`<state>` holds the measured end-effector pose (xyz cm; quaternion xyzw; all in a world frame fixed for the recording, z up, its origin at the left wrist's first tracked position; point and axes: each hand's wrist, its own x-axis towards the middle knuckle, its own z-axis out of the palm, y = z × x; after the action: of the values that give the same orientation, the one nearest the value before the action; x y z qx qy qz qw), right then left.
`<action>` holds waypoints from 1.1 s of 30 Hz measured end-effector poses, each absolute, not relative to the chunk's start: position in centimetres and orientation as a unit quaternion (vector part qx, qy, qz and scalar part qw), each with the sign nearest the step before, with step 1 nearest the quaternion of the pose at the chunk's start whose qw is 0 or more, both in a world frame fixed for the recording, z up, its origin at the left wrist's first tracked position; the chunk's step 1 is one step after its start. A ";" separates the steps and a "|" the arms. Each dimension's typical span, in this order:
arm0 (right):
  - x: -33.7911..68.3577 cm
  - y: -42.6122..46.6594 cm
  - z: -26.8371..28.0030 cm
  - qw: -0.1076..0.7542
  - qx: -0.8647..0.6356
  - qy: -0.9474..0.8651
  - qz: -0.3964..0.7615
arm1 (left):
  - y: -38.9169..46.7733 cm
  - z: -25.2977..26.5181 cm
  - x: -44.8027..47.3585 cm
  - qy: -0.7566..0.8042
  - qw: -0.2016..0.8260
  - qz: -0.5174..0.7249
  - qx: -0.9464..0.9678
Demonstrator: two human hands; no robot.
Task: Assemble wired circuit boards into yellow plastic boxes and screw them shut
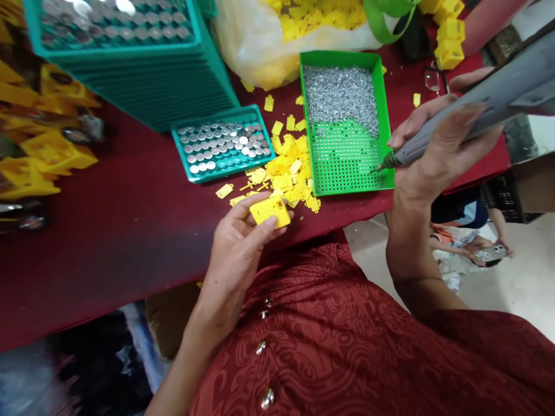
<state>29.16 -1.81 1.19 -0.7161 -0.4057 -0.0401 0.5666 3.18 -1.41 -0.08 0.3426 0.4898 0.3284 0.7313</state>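
Gripping a small yellow plastic casing (265, 208), the fingers of the left hand (232, 245) cover its underside and part of its edge, with the thumb pressed on its face; the marks near its corner are too small to make out. The right hand (422, 176) is closed round a grey electric screwdriver (498, 86), whose rear end is cut off by the view's edge. Whether its slim bit touches anything is hard to tell; it points into a green perforated plastic basket (338, 156) just beside the right fingers, half covered by tiny silvery screws (340, 95).

Beyond the left fingertips lies a loose heap of flat yellow tabbed pieces (288, 167), and beside it a teal tray (234, 169) of shiny round metal discs (203, 151). Farther from those fingers rise stacked teal trays (143, 86), cut off above, near a cloudy plastic bag (243, 43).

Dark red cloth covers the bench (108, 231). Below the right forearm, another person, partly hidden, holds a phone (489, 252) above pale floor (368, 245).
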 end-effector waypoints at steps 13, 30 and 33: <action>30.6 0.2 -1.6 0.721 -0.510 -0.466 -0.057 | -1.2 0.4 3.9 0.513 0.717 0.326 0.341; 30.9 0.2 -1.6 0.672 -0.532 -0.504 -0.109 | -1.3 0.3 3.9 0.506 0.719 0.334 0.341; 30.5 0.0 -1.5 0.650 -0.568 -0.495 -0.102 | -1.5 0.5 3.9 0.493 0.726 0.347 0.332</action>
<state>30.49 0.05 -1.54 -0.5678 -0.4953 -0.1017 0.6496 3.94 -1.46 0.50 0.3318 0.4926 0.3469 0.7259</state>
